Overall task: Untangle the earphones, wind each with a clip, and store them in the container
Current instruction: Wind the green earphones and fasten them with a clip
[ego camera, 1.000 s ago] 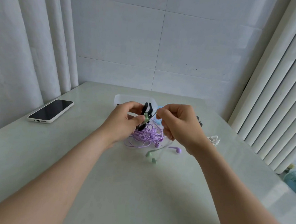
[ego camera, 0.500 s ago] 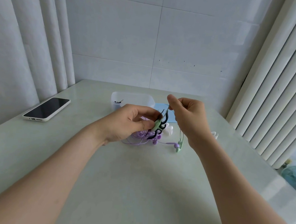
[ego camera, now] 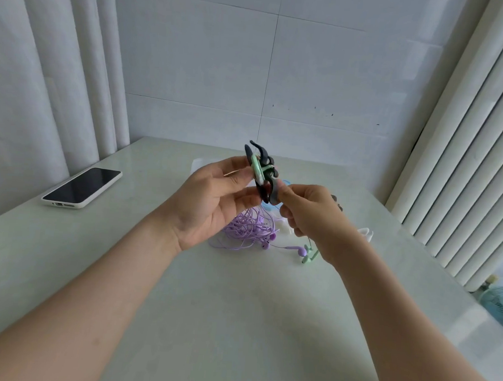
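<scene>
- Table: pale green top, glossy, light reflecting off it.
- Phone: white case, dark screen up, lying flat near the left edge.
- Purple earphones: loose tangle at mid-table, with one bud trailing out to the right.
- Green earphones: bud end just beside that purple bud; resting or hanging, cannot tell.
- White clip: right of the tangle, apart from it.
- Container: clear, on the far side, only a corner showing.
</scene>
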A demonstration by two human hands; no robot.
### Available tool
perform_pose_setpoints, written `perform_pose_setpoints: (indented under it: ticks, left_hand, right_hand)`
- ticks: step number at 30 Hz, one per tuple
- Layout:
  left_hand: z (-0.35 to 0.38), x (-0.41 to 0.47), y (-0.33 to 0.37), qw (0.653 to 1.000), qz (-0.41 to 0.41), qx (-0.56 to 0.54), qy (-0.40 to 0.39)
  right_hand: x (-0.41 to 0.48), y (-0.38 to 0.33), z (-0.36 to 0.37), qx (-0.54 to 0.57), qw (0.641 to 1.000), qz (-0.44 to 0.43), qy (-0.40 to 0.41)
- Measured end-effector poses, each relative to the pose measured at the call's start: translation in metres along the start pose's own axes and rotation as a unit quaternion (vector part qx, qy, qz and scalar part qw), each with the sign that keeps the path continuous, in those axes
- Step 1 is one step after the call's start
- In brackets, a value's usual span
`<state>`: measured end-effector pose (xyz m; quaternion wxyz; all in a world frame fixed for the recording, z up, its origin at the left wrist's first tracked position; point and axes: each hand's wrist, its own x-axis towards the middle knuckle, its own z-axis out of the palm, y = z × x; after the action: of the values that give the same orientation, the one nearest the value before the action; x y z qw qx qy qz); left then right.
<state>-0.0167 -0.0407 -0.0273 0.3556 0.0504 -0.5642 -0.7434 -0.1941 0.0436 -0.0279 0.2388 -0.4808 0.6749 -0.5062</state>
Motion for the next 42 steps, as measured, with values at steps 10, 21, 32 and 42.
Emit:
perform_pose_setpoints:
  ticks: [10,21,32,42]
  left_hand:
    - [-0.010,0.004,0.003,0.988,0.001,-0.130,0.078]
    - [-0.010,0.003,0.002,0.997,-0.014,-0.053,0.061]
    - [-0.019,0.009,-0.002,0.976,-0.036,0.136,0.168]
    - [-0.019,0.005,-0.005,0.947,-0.070,0.237,0.206]
  right_hand:
    - [0.009,0.010,0.005,-0.365,0.922,-0.008,0.127]
    - [-0.014,-0.011,0.019,0.006,0.994,-0.104,-0.040]
    - [-0.018,-0.018,0.012,-0.009,0.994,-0.085,-0.065]
    - [-0.018,-0.017,0.012,-0.009,0.988,-0.146,-0.042]
